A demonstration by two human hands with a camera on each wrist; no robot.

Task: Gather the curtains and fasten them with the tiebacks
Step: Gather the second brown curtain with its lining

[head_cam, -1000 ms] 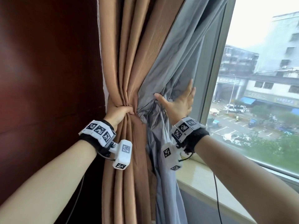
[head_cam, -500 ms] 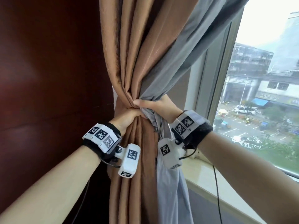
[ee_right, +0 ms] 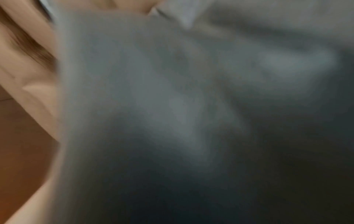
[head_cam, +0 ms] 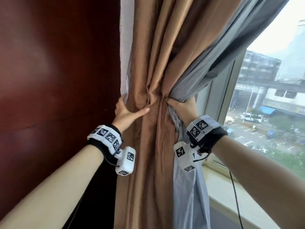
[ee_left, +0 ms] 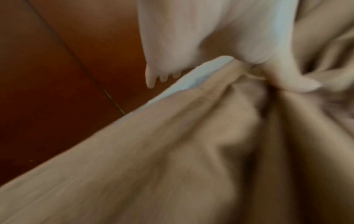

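Observation:
A tan curtain [head_cam: 153,63] hangs in the middle, with a grey curtain [head_cam: 206,63] bunched against its right side. My left hand [head_cam: 127,111] is at the tan curtain's left edge. Its thumb lies straight across the front folds and its fingers reach behind, toward the wall. In the left wrist view those fingers [ee_left: 151,75] look straight, beside a pale lining edge [ee_left: 191,78] and the tan curtain [ee_left: 172,151]. My right hand [head_cam: 183,106] grips the gathered grey curtain at the pinch point. Blurred grey curtain [ee_right: 172,91] fills the right wrist view. No tieback shows.
A dark red wood panel [head_cam: 57,80] covers the wall at left, with a pale wall strip [head_cam: 125,47] beside the curtain. The window [head_cam: 272,113] and its light sill [head_cam: 231,195] lie at right. A black cable [head_cam: 236,204] hangs under my right forearm.
My left hand has let go of its fist grip on the tan folds and slid to the curtain's left edge, thumb spread. My right hand, open a second ago, keeps its grip on the bunch.

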